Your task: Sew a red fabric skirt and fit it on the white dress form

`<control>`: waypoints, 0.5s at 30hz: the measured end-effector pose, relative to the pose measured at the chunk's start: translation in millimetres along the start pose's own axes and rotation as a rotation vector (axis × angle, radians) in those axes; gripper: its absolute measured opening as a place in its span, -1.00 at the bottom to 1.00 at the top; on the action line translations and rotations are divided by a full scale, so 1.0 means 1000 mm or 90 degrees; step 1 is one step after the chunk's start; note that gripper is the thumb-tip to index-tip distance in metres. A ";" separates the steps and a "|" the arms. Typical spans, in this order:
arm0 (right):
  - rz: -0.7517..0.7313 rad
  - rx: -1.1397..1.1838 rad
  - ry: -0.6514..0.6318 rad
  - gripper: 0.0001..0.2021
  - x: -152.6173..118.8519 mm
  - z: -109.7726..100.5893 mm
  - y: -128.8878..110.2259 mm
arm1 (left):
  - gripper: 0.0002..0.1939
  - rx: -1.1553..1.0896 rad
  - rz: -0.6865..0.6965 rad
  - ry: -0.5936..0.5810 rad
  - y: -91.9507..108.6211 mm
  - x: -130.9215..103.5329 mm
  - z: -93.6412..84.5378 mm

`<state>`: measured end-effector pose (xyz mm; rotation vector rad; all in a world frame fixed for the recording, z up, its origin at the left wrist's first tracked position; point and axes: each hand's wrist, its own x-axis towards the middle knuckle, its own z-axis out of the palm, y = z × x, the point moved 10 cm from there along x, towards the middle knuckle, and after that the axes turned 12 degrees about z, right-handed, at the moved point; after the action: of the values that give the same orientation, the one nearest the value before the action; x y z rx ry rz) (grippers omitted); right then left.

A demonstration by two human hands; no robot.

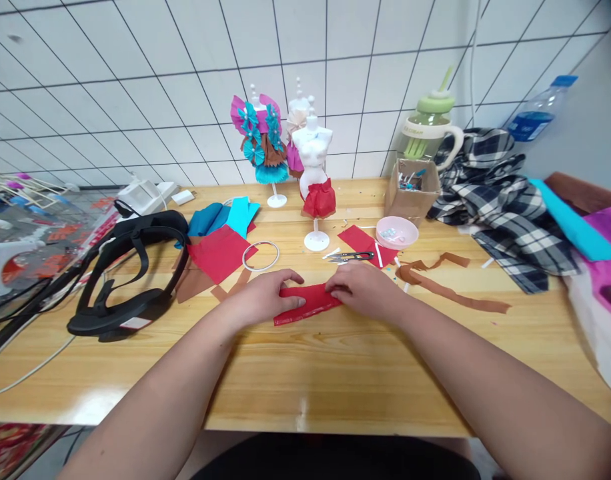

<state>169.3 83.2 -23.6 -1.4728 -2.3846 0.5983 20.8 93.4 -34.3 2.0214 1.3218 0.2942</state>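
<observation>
A red folded strip of crepe-like material (313,301), with a shiny band along its near edge, lies across the table in front of me. My left hand (265,293) holds its left end, thumb on top and fingers curled at the far side. At the other end, my right hand (358,288) pinches the strip between thumb and fingers. Just beyond the right hand lie small black-handled thread snips (355,256). Behind the strip stands a white mini dress form (313,150) wearing a gathered red skirt (319,199).
Red sheets (220,253) and a metal ring (261,256) lie left, near a black headset (130,280). Right are a pink dish (397,233), brown strips (450,283), a cardboard box (410,193) and plaid cloth (510,213). A dressed form (260,140) stands at the back.
</observation>
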 end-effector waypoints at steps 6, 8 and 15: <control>0.108 -0.045 -0.013 -0.85 0.002 -0.005 0.024 | -0.61 -0.048 -0.003 0.026 -0.022 0.004 -0.009; 0.116 -0.044 -0.024 -0.86 0.002 -0.006 0.026 | -0.61 -0.064 -0.006 0.022 -0.027 0.005 -0.009; 0.104 -0.034 -0.029 -0.85 0.001 -0.009 0.023 | -0.60 0.029 0.087 0.181 -0.006 0.003 -0.039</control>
<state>190.6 94.7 -26.3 -1.7074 -2.3457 0.6164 -3.1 114.0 -10.7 2.1726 1.3703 0.6395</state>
